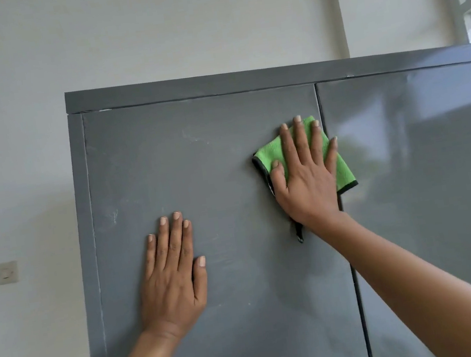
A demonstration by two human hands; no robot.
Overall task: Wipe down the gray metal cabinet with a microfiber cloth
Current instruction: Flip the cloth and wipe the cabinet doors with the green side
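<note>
We are mid-wipe on the gray cabinet. Our right hand presses the green microfiber cloth flat, fingers spread, at the left door's upper right edge, by the seam. Our left hand rests flat and holds nothing, lower on that door. Pale smudges on the left door suggest it needs more passes; the right door looks glossy. Count: one cabinet, two doors, one cloth, two hands.
</note>
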